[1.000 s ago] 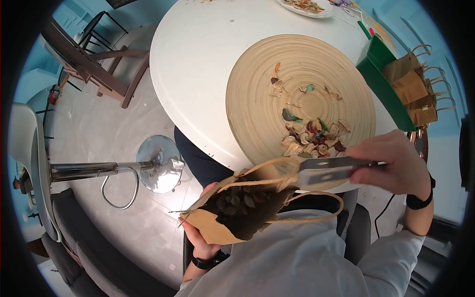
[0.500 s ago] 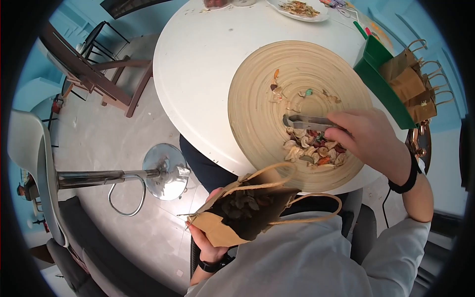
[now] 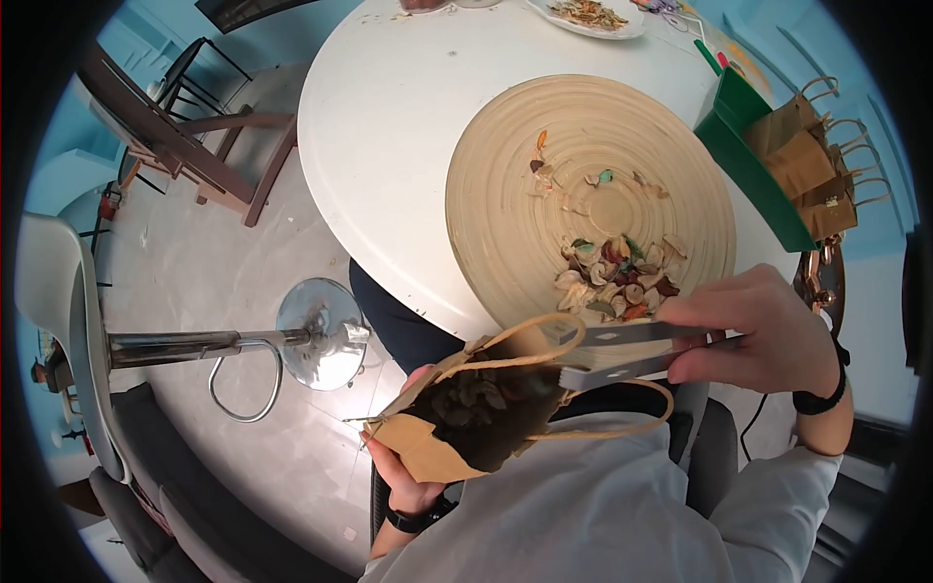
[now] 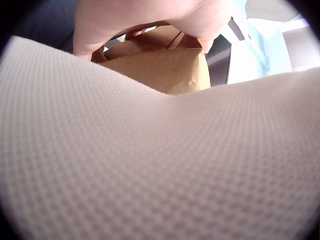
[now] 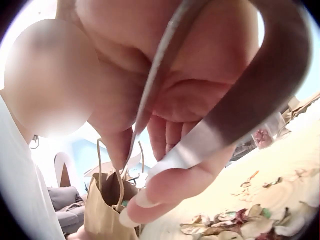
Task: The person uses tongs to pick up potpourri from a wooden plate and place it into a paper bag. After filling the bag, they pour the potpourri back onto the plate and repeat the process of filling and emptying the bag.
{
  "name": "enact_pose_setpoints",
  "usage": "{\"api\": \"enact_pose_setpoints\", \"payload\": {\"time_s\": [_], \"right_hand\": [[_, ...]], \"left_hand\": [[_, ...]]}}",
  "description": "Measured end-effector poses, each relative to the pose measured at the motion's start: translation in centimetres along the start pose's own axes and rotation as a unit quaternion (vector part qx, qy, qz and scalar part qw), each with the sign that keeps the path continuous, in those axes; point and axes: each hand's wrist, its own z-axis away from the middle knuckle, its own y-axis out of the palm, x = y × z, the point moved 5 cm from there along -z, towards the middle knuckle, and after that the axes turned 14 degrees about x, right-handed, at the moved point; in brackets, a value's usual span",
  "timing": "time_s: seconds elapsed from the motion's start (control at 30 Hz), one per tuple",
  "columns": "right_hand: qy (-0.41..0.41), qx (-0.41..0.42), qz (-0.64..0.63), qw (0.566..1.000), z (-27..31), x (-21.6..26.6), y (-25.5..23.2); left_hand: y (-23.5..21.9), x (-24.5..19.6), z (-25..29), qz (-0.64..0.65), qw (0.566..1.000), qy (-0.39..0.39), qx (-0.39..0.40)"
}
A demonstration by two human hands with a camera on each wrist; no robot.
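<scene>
In the head view my left hand [image 3: 406,484] grips a brown paper bag [image 3: 420,449] by its side, with the mouth tilted up. Dark dried petals [image 3: 474,400] lie inside it. My right hand [image 3: 743,335] pinches metal tongs [image 3: 632,334] between thumb and fingers. The two tong arms stand apart at the bag's mouth, beside its twisted handles, and no petal shows between the tips. Just beyond, a pile of mixed dried petals [image 3: 622,275] sits on a round ridged wooden plate [image 3: 491,146]. The right wrist view shows the tongs [image 5: 245,112] close up, with the bag [image 5: 102,212] below.
A green bin [image 3: 743,155] with several small paper bags [image 3: 802,165] stands at the table's right. At the far edge of the white table [image 3: 379,126] is a white plate [image 3: 622,31] of dried bits. A stool with a chrome base [image 3: 321,335] stands on the left.
The tongs went from the bag to the petal pile, closed on a dark petal, then came back to the bag and spread apart. That petal has left the plate. The left hand keeps its hold.
</scene>
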Motion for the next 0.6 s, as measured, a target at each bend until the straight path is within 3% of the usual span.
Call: {"api": "enact_pose_setpoints", "payload": {"time_s": [0.1,0.2,0.3,0.6], "right_hand": [[0.018,-0.048,0.012,0.999,0.4,-0.6,-0.3],[0.162,-0.163,0.142,0.963,1.6,-2.7,-1.5],[0.196,-0.156,0.149,0.957,2.2,-3.4,-0.7],[0.144,-0.153,0.23,0.95,1.3,-4.3,0.2]], "left_hand": [[-0.2,-0.1,0.2,-0.001,1.0,0.004,0.002],[-0.3,0.0,0.1,-0.001,1.0,0.007,0.004],[-0.3,0.2,0.0,0.018,1.0,0.009,-0.004],[-0.8,0.6,0.5,0.046,0.999,0.009,-0.012]]}}
